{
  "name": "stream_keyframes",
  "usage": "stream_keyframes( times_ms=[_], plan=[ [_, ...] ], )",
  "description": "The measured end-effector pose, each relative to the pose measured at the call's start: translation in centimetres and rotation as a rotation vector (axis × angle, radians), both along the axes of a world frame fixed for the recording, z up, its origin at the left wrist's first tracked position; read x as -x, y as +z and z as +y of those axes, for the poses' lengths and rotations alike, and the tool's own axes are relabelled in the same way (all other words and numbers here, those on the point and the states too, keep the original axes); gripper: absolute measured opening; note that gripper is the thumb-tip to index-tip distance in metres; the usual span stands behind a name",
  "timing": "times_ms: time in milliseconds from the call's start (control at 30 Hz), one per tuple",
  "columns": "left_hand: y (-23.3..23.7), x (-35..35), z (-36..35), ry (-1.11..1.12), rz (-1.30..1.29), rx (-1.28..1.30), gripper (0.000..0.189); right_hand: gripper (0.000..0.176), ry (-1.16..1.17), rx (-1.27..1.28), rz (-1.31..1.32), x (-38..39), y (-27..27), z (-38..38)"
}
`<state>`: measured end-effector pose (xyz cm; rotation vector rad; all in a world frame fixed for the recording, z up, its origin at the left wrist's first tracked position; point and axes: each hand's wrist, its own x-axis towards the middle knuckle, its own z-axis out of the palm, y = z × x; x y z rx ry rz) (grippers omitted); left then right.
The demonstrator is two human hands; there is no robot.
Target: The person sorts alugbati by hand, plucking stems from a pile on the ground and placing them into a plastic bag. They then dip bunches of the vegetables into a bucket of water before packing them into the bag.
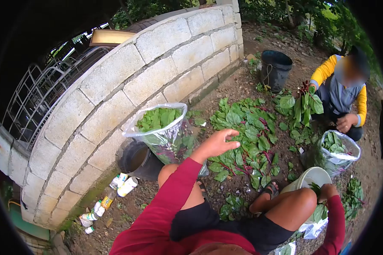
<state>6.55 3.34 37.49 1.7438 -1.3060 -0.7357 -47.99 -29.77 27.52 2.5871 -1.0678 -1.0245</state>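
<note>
My left hand (219, 144) reaches out with thumb and fingers apart, holding nothing. It hovers above the near left side of a wide pile of leafy greens (249, 131) with dark red stems, spread on the ground. My right hand (328, 192) is closed at the rim of a pale bucket (296, 182), with green leaves (321, 212) showing just below it; its fingers are partly hidden. To the left of the pile stands a clear plastic bag (164, 136) filled with the same leaves.
A co-worker (347, 85) squats at right, one hand gripping a bunch of greens (304, 106). Another filled plastic bag (338, 153) stands nearby. Black buckets (276, 70) stand at the back and by the block wall (153, 63). Several bottles (108, 199) lie at left.
</note>
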Motion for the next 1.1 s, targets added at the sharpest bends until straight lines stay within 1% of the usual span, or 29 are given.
stream_keyframes(
  times_ms=[67,100,133,267,300,400,567,733,900,933,1000,1033,1067,1100],
  plan=[
    [-0.2,0.5,-0.3,-0.021,-0.031,-0.045,0.057,0.05,-0.1,-0.077,-0.007,-1.2,-3.6,-2.0],
    [-0.7,0.7,-0.5,-0.024,-0.036,-0.061,0.057,0.057,-0.173,-0.097,-0.008,-1.4,-6.3,-3.4],
    [-1.2,1.0,-0.8,-0.029,-0.041,-0.078,0.057,0.057,-0.208,-0.107,-0.048,-1.3,-8.7,-4.6],
    [-3.0,2.6,-1.7,-0.208,-0.308,-0.125,0.058,0.054,-0.323,-0.127,-0.165,0.8,-17.7,-6.8],
    [-2.8,3.0,-2.1,-0.277,-0.316,-0.177,0.059,0.054,-0.341,-0.128,-0.171,0.4,-18.7,-6.9],
    [-2.3,4.4,-3.1,-0.373,-0.386,-0.252,0.06,0.053,-0.374,-0.136,-0.181,0.1,-20.7,-6.9],
    [-2.0,4.9,-3.5,-0.369,-0.383,-0.254,0.058,0.051,-0.402,-0.14,-0.189,0.1,-22.1,-6.7],
    [-2.1,4.6,-3.4,-0.355,-0.415,-0.267,0.058,0.049,-0.403,-0.124,-0.182,0.6,-22.0,-6.6],
    [-2.7,4.2,-1.9,-0.303,-0.442,-0.213,0.058,0.047,-0.39,-0.106,-0.187,2.4,-21.7,-6.1],
    [-2.7,4.2,-1.6,-0.3,-0.445,-0.203,0.058,0.047,-0.378,-0.099,-0.196,3.0,-21.6,-6.0],
    [-1.2,3.9,-1.2,-0.31,-0.43,-0.215,0.059,0.046,-0.335,-0.083,-0.21,5.9,-21.8,-5.9],
    [-1.3,3.6,-1.0,-0.311,-0.448,-0.195,0.06,0.046,-0.298,-0.071,-0.213,6.8,-21.4,-5.6],
    [-2.2,3.1,-0.6,-0.287,-0.499,-0.101,0.058,0.045,-0.253,-0.062,-0.22,6.9,-20.7,-5.5],
    [-0.3,3.4,-0.6,-0.292,-0.472,-0.153,0.056,0.045,-0.212,-0.021,-0.228,7.4,-19.8,-5.3]
  ],
)
